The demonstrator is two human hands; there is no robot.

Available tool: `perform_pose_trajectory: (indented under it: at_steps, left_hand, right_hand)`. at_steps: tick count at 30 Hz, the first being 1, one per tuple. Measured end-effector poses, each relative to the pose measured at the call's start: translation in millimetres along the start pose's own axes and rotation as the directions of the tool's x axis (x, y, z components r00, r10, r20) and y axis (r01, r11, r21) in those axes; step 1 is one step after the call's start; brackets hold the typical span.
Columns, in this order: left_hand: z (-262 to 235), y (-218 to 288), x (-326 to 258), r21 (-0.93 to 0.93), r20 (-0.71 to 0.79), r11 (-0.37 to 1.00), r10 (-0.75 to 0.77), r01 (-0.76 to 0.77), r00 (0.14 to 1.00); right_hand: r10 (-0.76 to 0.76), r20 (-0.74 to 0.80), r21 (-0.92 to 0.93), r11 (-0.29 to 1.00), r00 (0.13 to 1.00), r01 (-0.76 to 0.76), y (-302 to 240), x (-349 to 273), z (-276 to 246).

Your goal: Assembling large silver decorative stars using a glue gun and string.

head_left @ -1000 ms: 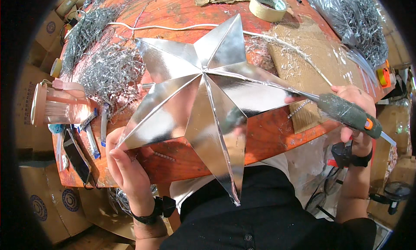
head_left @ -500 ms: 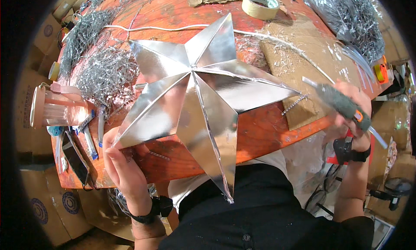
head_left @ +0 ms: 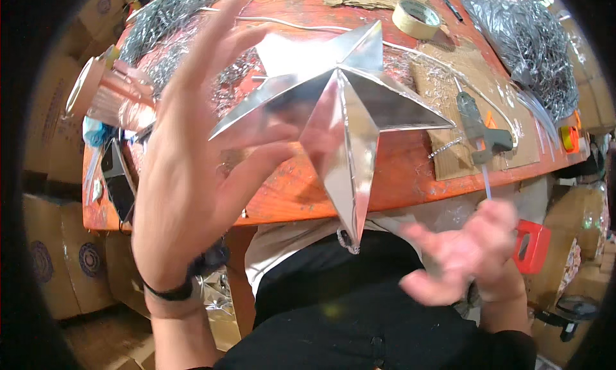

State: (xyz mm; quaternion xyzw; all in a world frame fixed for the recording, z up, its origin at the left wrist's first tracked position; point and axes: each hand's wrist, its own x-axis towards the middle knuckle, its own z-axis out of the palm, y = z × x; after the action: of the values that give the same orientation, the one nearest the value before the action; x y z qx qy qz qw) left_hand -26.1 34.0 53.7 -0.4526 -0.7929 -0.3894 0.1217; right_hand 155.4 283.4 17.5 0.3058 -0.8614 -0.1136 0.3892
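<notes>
I am judging the centre-frame silver star [head_left: 333, 158] light, stiff, creasable, favouring ridge grips; left hand [head_left: 176, 171] and right hand [head_left: 459, 258] are hanging wide.

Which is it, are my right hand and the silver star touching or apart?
Apart. The head view shows the right hand beside the silver star's lowest point, with black clothing visible in the gap.

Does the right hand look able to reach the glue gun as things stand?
Probably yes: the right hand looks open and empty, and the glue gun lies on the cardboard, nothing visibly blocking the way.
</notes>
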Motion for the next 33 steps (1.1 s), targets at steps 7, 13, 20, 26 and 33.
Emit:
perform_pose_trajectory:
  at_steps: [7,13,20,26,33]
  left_hand:
    - [-17,-11,39,0.057,0.367,0.981,0.154,-0.187,0.917]
    - [-15,-17,54,0.031,0.520,0.989,0.109,-0.147,0.847]
    - [-12,-21,53,0.050,0.531,0.996,0.036,-0.074,0.847]
    - [-13,-21,61,0.005,0.539,0.995,0.084,-0.103,0.838]
    - [-17,-19,62,0.054,0.563,0.994,0.044,-0.090,0.825]
  right_hand:
    - [-0.159,-0.253,0.014,0.986,0.954,0.168,-33,27,39]
    - [-0.073,0.132,0.944,0.315,0.989,-0.103,16,74,8]
    - [0.355,0.394,0.800,0.322,0.848,-0.506,51,109,32]
    - [0.379,0.433,0.731,0.383,0.818,-0.564,52,113,49]
    - [0.394,0.474,0.665,0.426,0.787,-0.614,50,112,57]
